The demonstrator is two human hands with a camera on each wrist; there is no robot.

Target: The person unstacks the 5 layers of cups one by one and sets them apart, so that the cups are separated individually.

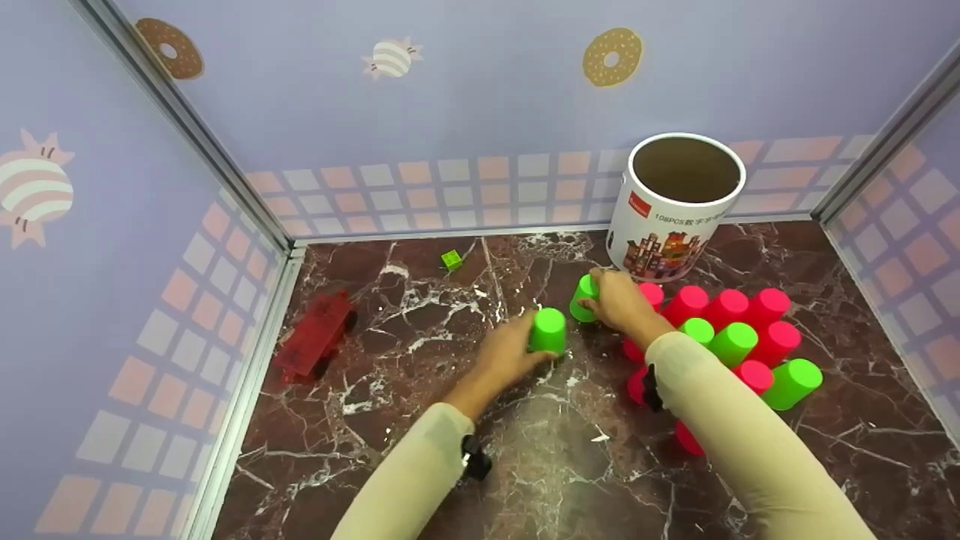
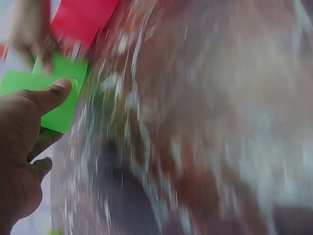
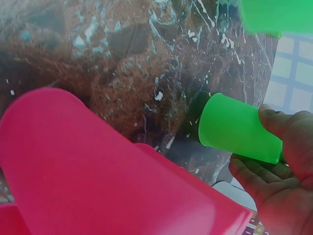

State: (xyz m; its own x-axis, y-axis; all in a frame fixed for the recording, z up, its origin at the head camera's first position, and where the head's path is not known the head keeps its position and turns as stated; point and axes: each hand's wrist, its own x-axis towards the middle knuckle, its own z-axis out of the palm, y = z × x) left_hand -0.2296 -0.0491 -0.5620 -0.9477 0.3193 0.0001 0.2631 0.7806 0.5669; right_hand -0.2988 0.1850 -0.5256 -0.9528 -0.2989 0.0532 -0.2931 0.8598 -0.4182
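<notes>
In the head view my left hand (image 1: 504, 354) grips an upside-down green plastic cup (image 1: 550, 334) at the middle of the table. Its thumb lies along the cup's side in the left wrist view. Just beyond and to the right, my right hand (image 1: 626, 300) holds another upturned green cup (image 1: 582, 301). The right wrist view shows thumb and fingers on either side of that green cup (image 3: 237, 128), near its narrow end. Beside my right forearm stand several upturned red cups (image 1: 729, 307) and green cups (image 1: 795, 382), partly hidden by the sleeve.
Behind the cups, a tall white printed bucket (image 1: 664, 232) stands open against the back wall. A translucent red block-like toy (image 1: 316, 337) lies at the left. Toward the back sits a small green cube (image 1: 451, 259). Patterned walls (image 1: 480, 112) enclose the marbled table (image 1: 420, 337).
</notes>
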